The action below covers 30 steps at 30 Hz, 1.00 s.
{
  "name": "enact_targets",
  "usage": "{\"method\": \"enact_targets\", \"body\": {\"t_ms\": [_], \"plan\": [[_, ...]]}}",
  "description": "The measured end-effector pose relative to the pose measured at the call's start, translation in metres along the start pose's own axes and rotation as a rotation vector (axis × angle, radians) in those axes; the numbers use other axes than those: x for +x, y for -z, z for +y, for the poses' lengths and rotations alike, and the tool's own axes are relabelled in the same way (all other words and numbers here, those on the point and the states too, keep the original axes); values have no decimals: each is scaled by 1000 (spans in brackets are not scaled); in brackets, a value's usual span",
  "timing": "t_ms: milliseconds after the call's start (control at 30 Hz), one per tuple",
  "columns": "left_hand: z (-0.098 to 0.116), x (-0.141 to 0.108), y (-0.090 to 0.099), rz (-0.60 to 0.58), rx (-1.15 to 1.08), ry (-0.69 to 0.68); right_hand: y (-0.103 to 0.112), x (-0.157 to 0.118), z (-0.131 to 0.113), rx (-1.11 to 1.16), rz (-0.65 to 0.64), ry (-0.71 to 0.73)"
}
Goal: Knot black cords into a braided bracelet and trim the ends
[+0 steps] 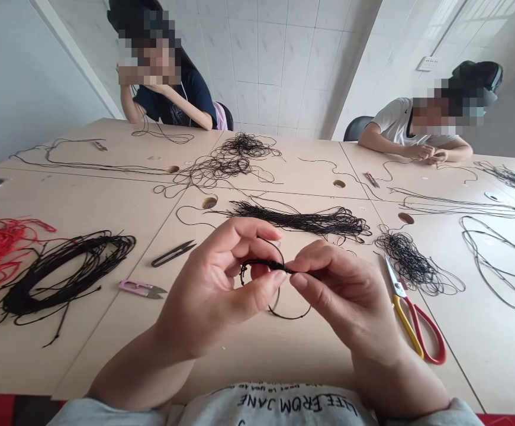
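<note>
Cord loop point(264, 264) sits between my left hand point(211, 278) and right hand point(341, 290), above the table point(106, 361). Two pairs of thread snips point(173, 253) and a cord coil point(62, 278) lie left; scissors point(411, 313) lie right; a cord hank point(297, 222) lies ahead.
</note>
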<state>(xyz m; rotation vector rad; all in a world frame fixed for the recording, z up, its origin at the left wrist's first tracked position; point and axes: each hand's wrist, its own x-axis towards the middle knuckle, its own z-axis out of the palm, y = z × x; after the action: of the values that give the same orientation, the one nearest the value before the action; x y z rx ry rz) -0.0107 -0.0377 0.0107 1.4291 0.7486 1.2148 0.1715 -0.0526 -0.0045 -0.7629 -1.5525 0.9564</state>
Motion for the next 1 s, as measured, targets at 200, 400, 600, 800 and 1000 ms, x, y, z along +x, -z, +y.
{"method": "enact_targets", "body": {"t_ms": [200, 400, 600, 800, 1000], "plan": [[-2, -5, -2, 5, 65, -104, -4, 4, -4, 111, -4, -143], [0, -6, -3, -20, 81, -111, -3, 3, -1, 287, -38, -298], [6, -3, -1, -51, -63, 66, 2, 7, 7, 465, -75, -400], [8, 5, 1, -85, -162, 172, 1, 17, 6, 738, -147, -595], [5, 6, 1, -125, -228, 269, 1, 20, 9, 848, -223, -614]]}}
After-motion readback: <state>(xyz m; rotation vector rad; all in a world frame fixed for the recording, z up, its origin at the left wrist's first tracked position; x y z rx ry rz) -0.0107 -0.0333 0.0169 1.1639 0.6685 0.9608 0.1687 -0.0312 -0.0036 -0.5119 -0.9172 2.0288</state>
